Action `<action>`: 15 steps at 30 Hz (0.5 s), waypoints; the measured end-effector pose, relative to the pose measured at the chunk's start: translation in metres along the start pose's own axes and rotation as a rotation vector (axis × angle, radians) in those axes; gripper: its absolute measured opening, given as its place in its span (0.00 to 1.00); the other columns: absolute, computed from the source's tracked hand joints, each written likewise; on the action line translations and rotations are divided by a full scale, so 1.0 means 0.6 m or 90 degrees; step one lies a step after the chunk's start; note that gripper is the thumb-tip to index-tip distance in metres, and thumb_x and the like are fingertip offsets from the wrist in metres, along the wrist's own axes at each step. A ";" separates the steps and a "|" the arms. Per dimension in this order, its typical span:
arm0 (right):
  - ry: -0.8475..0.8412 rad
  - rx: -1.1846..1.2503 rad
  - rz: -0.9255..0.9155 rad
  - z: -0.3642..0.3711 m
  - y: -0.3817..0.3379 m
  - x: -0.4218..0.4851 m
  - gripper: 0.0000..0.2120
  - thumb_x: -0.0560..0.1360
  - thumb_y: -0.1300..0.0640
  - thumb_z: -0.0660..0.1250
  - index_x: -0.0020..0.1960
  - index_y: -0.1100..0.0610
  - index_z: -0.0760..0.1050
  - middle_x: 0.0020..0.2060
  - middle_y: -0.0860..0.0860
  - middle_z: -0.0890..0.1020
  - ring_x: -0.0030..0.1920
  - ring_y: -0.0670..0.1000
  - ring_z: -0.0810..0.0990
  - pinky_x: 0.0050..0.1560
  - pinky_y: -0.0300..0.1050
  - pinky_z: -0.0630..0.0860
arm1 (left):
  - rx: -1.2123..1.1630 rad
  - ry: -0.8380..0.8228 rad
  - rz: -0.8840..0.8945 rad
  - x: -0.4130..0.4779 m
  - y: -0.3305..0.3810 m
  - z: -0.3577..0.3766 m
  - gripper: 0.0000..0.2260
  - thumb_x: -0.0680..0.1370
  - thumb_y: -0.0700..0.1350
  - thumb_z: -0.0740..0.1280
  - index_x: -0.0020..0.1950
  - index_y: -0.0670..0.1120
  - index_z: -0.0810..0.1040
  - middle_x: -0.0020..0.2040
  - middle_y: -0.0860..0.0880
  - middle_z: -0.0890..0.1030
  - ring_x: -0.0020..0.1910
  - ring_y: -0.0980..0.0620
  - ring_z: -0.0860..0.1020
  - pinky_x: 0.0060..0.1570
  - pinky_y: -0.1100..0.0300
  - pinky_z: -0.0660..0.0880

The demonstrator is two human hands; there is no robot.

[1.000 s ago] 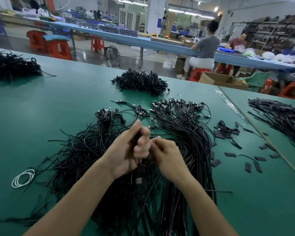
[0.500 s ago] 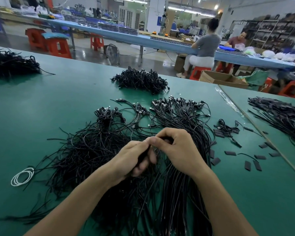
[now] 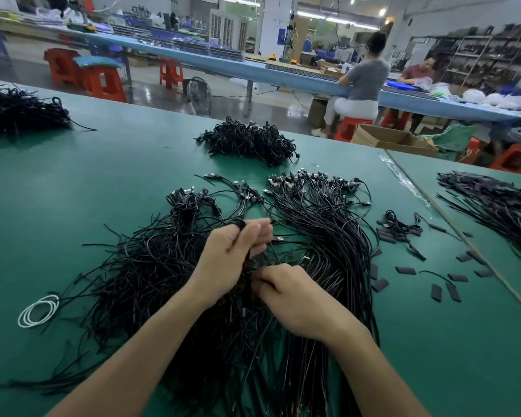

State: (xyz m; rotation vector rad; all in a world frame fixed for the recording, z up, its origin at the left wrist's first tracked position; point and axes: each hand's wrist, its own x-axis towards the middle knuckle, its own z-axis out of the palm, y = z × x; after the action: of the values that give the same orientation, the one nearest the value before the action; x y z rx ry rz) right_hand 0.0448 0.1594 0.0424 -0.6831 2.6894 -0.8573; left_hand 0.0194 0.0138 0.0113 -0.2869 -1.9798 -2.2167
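Our right hand (image 3: 295, 299) has dropped below our left hand (image 3: 232, 257), both pinching a cable (image 3: 240, 224); bare worktop (image 3: 103, 182) lies left.

Over the green desk (image 3: 73, 206), the left hand (image 3: 232, 260) grips a black cable (image 3: 240, 223); the right hand (image 3: 295, 296) seemingly pinches its lower part above the cable pile (image 3: 322, 236).

Your only view, head-worn wide-angle, looking forward and down, close over your hands (image 3: 262, 275), green desk (image 3: 103, 191), workshop beyond
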 end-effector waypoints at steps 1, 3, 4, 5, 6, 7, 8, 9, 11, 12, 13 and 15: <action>-0.001 -0.009 -0.005 -0.005 0.000 -0.003 0.13 0.81 0.56 0.60 0.40 0.57 0.75 0.30 0.49 0.75 0.31 0.49 0.72 0.31 0.39 0.68 | 0.101 -0.001 0.015 -0.003 -0.004 -0.001 0.12 0.82 0.43 0.61 0.60 0.40 0.81 0.53 0.47 0.85 0.54 0.51 0.84 0.54 0.58 0.80; 0.027 -0.007 -0.017 -0.021 0.000 -0.008 0.12 0.81 0.55 0.63 0.40 0.55 0.77 0.29 0.45 0.75 0.30 0.43 0.73 0.32 0.35 0.68 | 0.207 -0.063 0.001 -0.011 -0.005 -0.005 0.13 0.82 0.45 0.62 0.50 0.40 0.83 0.42 0.53 0.85 0.42 0.57 0.83 0.42 0.62 0.80; 0.055 0.005 -0.023 -0.029 0.001 -0.008 0.12 0.81 0.54 0.64 0.40 0.54 0.79 0.29 0.44 0.76 0.30 0.40 0.74 0.32 0.33 0.67 | 0.225 -0.101 -0.018 -0.018 -0.004 -0.005 0.16 0.82 0.47 0.61 0.41 0.41 0.82 0.34 0.55 0.82 0.33 0.59 0.80 0.34 0.64 0.76; 0.089 0.022 -0.029 -0.035 0.005 -0.008 0.11 0.80 0.53 0.66 0.41 0.54 0.81 0.29 0.44 0.77 0.30 0.39 0.74 0.33 0.31 0.67 | 0.218 -0.131 -0.048 -0.024 -0.001 -0.004 0.18 0.83 0.48 0.60 0.36 0.43 0.78 0.29 0.55 0.79 0.27 0.59 0.77 0.29 0.65 0.73; 0.124 0.044 -0.036 -0.040 0.009 -0.008 0.10 0.79 0.52 0.68 0.40 0.53 0.82 0.29 0.45 0.79 0.30 0.39 0.75 0.34 0.31 0.67 | 0.190 -0.153 -0.086 -0.029 0.002 -0.002 0.21 0.84 0.49 0.59 0.34 0.44 0.76 0.26 0.53 0.78 0.24 0.58 0.75 0.26 0.66 0.71; 0.155 0.074 -0.043 -0.043 0.013 -0.008 0.09 0.77 0.52 0.71 0.39 0.52 0.82 0.30 0.46 0.80 0.30 0.40 0.75 0.34 0.32 0.68 | 0.165 -0.165 -0.124 -0.032 0.007 0.000 0.23 0.84 0.51 0.57 0.32 0.46 0.76 0.25 0.52 0.77 0.22 0.57 0.73 0.24 0.66 0.69; 0.177 0.112 -0.051 -0.043 0.016 -0.008 0.09 0.76 0.52 0.73 0.38 0.51 0.83 0.30 0.46 0.81 0.30 0.41 0.76 0.34 0.33 0.70 | 0.149 -0.174 -0.156 -0.035 0.012 0.000 0.24 0.85 0.53 0.56 0.32 0.47 0.78 0.25 0.52 0.75 0.21 0.56 0.70 0.23 0.67 0.67; 0.192 0.152 -0.059 -0.040 0.019 -0.008 0.08 0.75 0.53 0.74 0.37 0.51 0.83 0.30 0.47 0.82 0.30 0.44 0.78 0.34 0.37 0.73 | 0.141 -0.186 -0.183 -0.037 0.016 0.000 0.26 0.85 0.54 0.54 0.32 0.48 0.79 0.24 0.52 0.73 0.20 0.56 0.67 0.22 0.67 0.65; 0.236 0.188 -0.067 -0.031 0.024 -0.006 0.06 0.73 0.53 0.76 0.37 0.51 0.83 0.32 0.48 0.83 0.32 0.48 0.80 0.35 0.43 0.76 | 0.109 -0.221 -0.243 -0.039 0.021 -0.004 0.27 0.83 0.60 0.53 0.31 0.49 0.79 0.24 0.52 0.68 0.20 0.56 0.63 0.20 0.67 0.61; 0.252 0.203 -0.072 -0.026 0.027 -0.005 0.05 0.72 0.54 0.77 0.38 0.50 0.84 0.34 0.47 0.83 0.33 0.46 0.79 0.36 0.40 0.75 | 0.074 -0.241 -0.282 -0.040 0.024 -0.009 0.27 0.81 0.63 0.54 0.30 0.49 0.76 0.24 0.52 0.67 0.20 0.56 0.62 0.20 0.67 0.59; 0.242 0.247 -0.079 -0.022 0.029 -0.003 0.04 0.71 0.54 0.77 0.39 0.51 0.83 0.34 0.46 0.83 0.33 0.43 0.79 0.36 0.38 0.74 | 0.032 -0.270 -0.321 -0.041 0.025 -0.013 0.27 0.79 0.65 0.54 0.29 0.49 0.73 0.23 0.53 0.66 0.19 0.57 0.61 0.19 0.67 0.59; 0.159 0.383 -0.092 -0.015 0.031 -0.003 0.05 0.71 0.54 0.76 0.41 0.52 0.81 0.34 0.47 0.83 0.35 0.45 0.79 0.40 0.39 0.75 | -0.069 -0.334 -0.374 -0.042 0.024 -0.023 0.25 0.78 0.67 0.57 0.29 0.51 0.68 0.23 0.53 0.65 0.18 0.58 0.61 0.17 0.68 0.58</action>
State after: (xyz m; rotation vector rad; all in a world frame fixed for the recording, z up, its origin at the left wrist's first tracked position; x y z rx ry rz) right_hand 0.0364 0.1778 0.0388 -0.6554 2.3795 -1.7859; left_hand 0.0468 -0.0019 0.0176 -0.3666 -2.4602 -2.8464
